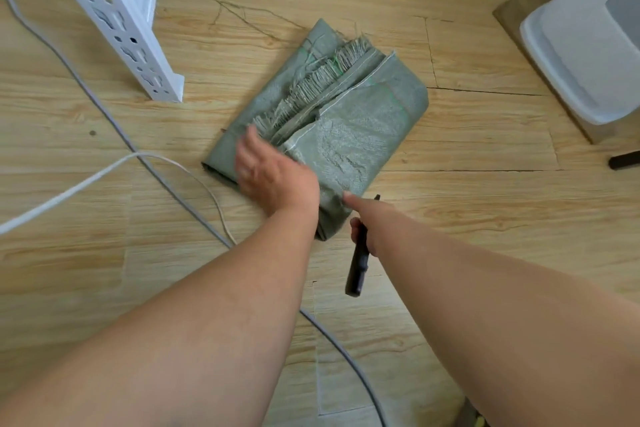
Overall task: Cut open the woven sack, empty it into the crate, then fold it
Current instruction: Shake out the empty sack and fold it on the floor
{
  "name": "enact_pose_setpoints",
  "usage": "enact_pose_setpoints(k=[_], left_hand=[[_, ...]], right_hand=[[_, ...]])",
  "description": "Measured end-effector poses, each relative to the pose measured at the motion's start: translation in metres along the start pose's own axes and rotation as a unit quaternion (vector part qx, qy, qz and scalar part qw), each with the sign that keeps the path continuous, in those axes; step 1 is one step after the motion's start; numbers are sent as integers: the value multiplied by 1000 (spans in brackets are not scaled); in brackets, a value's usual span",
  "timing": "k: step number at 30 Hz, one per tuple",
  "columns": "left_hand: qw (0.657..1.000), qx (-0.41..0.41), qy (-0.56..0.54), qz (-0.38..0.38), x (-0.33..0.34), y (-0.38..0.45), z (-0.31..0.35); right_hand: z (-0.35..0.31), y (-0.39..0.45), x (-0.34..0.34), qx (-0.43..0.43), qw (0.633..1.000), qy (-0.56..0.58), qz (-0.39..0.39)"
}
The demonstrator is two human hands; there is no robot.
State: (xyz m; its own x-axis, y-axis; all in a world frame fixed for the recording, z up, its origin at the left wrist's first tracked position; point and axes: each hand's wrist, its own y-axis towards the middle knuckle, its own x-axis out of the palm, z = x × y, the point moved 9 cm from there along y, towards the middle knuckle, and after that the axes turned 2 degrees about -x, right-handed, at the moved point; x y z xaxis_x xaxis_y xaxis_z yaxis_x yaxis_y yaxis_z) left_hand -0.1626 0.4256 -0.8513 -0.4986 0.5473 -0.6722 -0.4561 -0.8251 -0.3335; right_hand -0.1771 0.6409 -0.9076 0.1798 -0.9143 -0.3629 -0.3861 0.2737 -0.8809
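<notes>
A grey-green woven sack (360, 121) lies folded flat on the wooden floor, its frayed cut edge showing along the top layer. My left hand (273, 173) lies flat on the near left part of the sack, fingers straight, slightly blurred. My right hand (363, 222) grips a black cutter (356, 263) by its handle, the tip pointing away from me. The forefinger of that hand touches the sack's near edge. A white plastic crate (585, 55) stands at the right edge; its inside is not visible.
A white perforated metal rack leg (117, 21) stands at the upper left. A grey cable (104, 107) and a white cable (79, 184) run across the floor on the left. Loose sack threads (235, 12) lie beyond the sack.
</notes>
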Motion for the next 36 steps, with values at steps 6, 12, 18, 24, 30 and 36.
enact_pose_setpoints(k=[6,12,18,24,30,36], left_hand=[[855,365,337,-147,48,-17,26],[821,303,406,-261,63,-13,-16],[780,402,386,-284,101,-61,5],[825,198,386,-362,126,-70,-16],[856,211,191,-432,129,-48,-5],[878,134,136,-439,99,-12,-25]], right_hand=[[20,-4,25,31,996,54,-61],[-3,20,-15,-9,996,77,36],[-32,16,-71,-94,980,110,138],[-78,-25,-60,-281,951,7,130],[-118,-64,-13,-436,871,-220,62],[-104,-69,32,-470,757,-453,35]])
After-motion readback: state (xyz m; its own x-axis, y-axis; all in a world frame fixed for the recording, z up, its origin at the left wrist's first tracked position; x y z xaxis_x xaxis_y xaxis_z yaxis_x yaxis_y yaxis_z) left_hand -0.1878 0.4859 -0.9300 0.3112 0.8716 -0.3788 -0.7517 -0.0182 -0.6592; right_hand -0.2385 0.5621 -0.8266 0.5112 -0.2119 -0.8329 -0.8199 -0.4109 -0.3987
